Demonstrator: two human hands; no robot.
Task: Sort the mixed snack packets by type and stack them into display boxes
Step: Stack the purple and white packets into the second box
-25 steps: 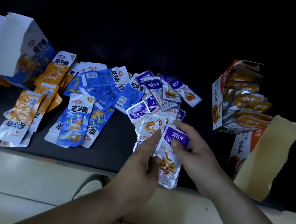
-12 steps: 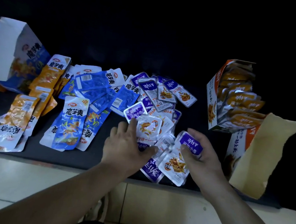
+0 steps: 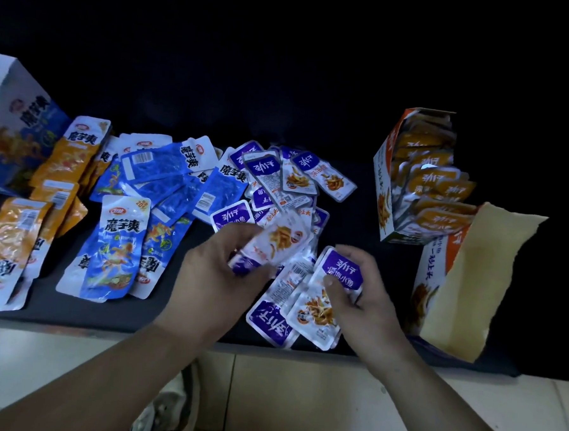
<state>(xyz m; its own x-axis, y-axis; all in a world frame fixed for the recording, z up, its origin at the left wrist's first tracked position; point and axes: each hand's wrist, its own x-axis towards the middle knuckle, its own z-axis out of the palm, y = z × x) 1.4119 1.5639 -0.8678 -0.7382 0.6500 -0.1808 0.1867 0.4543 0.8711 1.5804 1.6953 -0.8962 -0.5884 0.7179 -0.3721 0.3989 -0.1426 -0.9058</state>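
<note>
Table (image 3: 358, 219): sorting is part done, by my judgement under half. 3 boxes stand on it. The orange box (image 3: 382, 174), right, is packed — about 8 boxed packets (image 3: 439, 184) show in a row, and that type looks finished. The blue box (image 3: 15, 112), far left, lies open and its inside is hidden. The flap box (image 3: 428, 275), near right, is open with its flap raised, and its contents cannot be seen.

Left to do: 3 types lie loose, roughly grouped, none boxed.
- Blue packets (image 3: 120, 239), left of centre: about 9, overlapping, so the count is approximate.
- Orange packets (image 3: 65, 157), far left beside the blue box: about 6 visible.
- Purple packets (image 3: 278, 178), centre: at least 10 in a heap, more hidden below.

Both hands work at the near edge of the purple heap. Right hand (image 3: 368, 295): fingers curled, thumb on top, gripping a fan (image 3: 304, 315) of at least 3 purple packets. Left hand (image 3: 214, 274): fingers curled, pinching a single packet (image 3: 278, 244) — blurred, just above the heap and beside the fan.
</note>
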